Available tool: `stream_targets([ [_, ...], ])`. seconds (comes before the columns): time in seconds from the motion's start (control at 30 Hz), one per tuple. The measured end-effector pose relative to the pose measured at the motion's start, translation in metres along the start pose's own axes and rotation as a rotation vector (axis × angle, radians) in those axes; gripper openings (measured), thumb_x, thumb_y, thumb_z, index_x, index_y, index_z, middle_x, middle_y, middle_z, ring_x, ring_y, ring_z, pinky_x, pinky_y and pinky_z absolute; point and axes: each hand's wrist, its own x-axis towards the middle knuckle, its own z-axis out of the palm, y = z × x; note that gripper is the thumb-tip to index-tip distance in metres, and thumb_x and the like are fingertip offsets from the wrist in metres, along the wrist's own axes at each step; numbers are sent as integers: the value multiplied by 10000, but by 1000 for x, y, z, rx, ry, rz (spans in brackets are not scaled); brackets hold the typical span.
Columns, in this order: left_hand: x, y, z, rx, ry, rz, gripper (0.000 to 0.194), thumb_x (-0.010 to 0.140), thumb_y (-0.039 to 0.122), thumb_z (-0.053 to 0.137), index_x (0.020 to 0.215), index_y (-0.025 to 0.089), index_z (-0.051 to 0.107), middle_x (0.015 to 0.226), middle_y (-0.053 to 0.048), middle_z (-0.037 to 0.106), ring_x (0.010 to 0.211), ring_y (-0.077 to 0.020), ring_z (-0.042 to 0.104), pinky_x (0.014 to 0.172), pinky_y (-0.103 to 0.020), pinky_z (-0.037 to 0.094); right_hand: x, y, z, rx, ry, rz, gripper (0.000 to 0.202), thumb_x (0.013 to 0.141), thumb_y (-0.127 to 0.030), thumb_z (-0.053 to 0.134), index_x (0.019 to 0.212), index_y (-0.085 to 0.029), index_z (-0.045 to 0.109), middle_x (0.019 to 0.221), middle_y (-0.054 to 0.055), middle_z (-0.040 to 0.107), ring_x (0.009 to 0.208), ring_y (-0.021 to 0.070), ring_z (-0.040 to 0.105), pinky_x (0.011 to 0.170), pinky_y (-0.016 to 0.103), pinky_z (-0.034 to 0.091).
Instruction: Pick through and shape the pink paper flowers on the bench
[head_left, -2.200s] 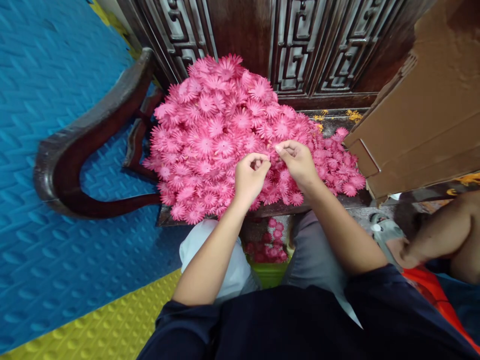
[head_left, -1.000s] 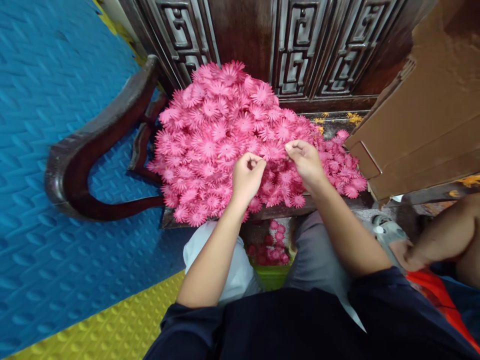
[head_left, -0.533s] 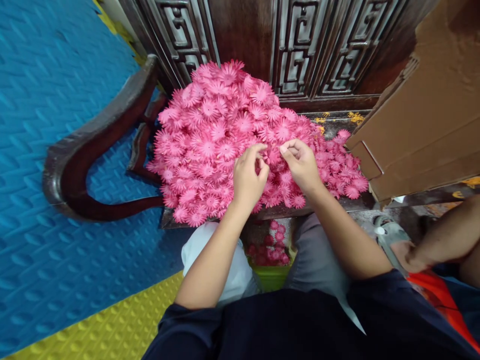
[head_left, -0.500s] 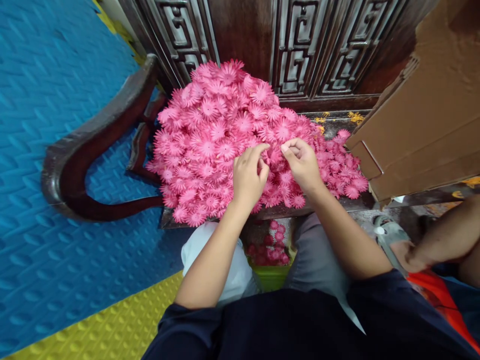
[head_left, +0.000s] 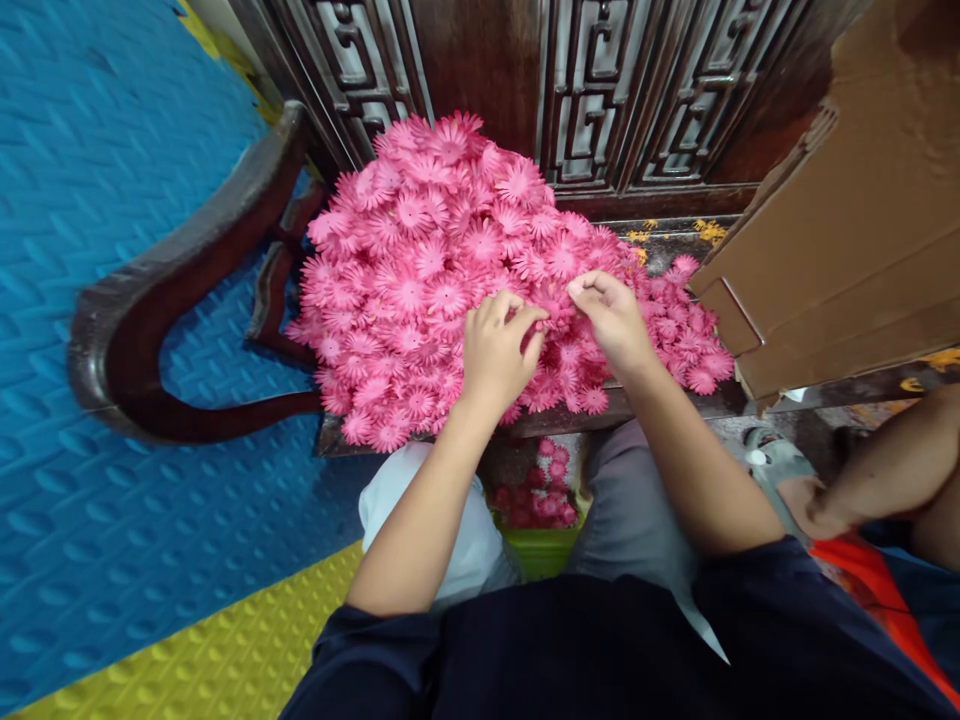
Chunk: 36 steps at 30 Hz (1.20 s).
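A large heap of pink flowers (head_left: 420, 290) covers the dark wooden bench, with both my hands over its front right part. My left hand (head_left: 501, 350) has its thumb and forefinger brought close together around something small and pink at the tips. Just to the right, my right hand (head_left: 609, 312) pinches thumb against forefinger; what lies between them is too small to make out. Below, between my knees, more pink flowers (head_left: 553, 485) lie in a green container (head_left: 541, 555).
A curved dark armrest (head_left: 120, 350) stands at the left above blue matting (head_left: 45, 250). Carved wooden panels (head_left: 480, 70) rise behind the heap. On the right are a cardboard box (head_left: 847, 220), another person's bare leg (head_left: 892, 460) and a sandal (head_left: 776, 465).
My left hand's thumb and forefinger have drawn closer together, and a small pink bit now shows there. My right hand has moved slightly right. The view has shifted a little.
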Motion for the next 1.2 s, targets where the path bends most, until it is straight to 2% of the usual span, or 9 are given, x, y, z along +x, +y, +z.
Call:
stream_targets([
  [0.07,1,-2,0,-83,56,-17,98,826,267,579,853,234,667,902,-50,542,914,-211,509,842,-364,385,-2,-6,0,79,-99,66,153,747,-352,591,810,-214,606,849,13,652,856,157,597,812,317,474],
  [0.23,3,-4,3,-393,90,-40,80,805,270,618,773,197,606,887,-32,543,915,-180,528,861,-326,422,-5,-20,-1,303,-348,153,323,669,-258,538,961,-212,668,1123,15,665,1146,211,536,1002,364,402],
  [0.4,4,-4,3,-666,53,-11,94,838,246,551,761,193,541,848,-25,583,865,-155,561,833,-295,443,-3,-19,-5,306,-472,227,256,630,-249,669,883,-210,663,912,10,675,886,177,594,880,335,452],
  [0.5,4,-5,1,-728,61,-50,91,843,258,527,776,197,531,845,-30,604,851,-155,572,817,-294,447,-2,-14,-9,277,-435,198,203,624,-290,754,757,-207,624,783,-18,623,762,125,560,817,283,447],
  [0.63,2,-4,1,-734,143,-129,145,829,333,557,786,196,536,827,-36,610,848,-164,571,819,-301,443,-1,-10,-6,288,-378,165,303,592,-359,800,765,-220,592,751,-42,583,724,102,532,796,258,440],
  [0.87,6,-1,12,-916,294,-287,337,812,532,557,788,197,525,775,-19,573,752,-138,565,732,-276,470,0,-7,8,300,-276,101,371,587,-483,771,738,-227,550,759,-11,586,772,133,547,815,298,460],
  [0.97,13,-21,6,-908,496,-430,308,860,514,497,840,207,518,828,-24,580,817,-137,584,782,-280,479,10,-1,-9,287,-99,113,386,624,-543,714,694,-233,496,715,-10,548,728,132,533,761,308,472],
  [1.07,20,-48,-11,-632,750,-499,242,906,433,447,898,200,511,872,-21,569,871,-135,577,853,-286,462,22,7,-34,140,102,84,341,680,-518,670,696,-234,481,724,-8,542,745,135,539,718,300,463],
  [1.2,29,-73,-23,-357,791,-473,133,861,303,547,892,174,542,895,-21,578,937,-151,573,916,-293,434,25,11,-38,65,188,140,297,643,-398,721,685,-229,480,676,-30,513,645,109,505,611,264,420],
])
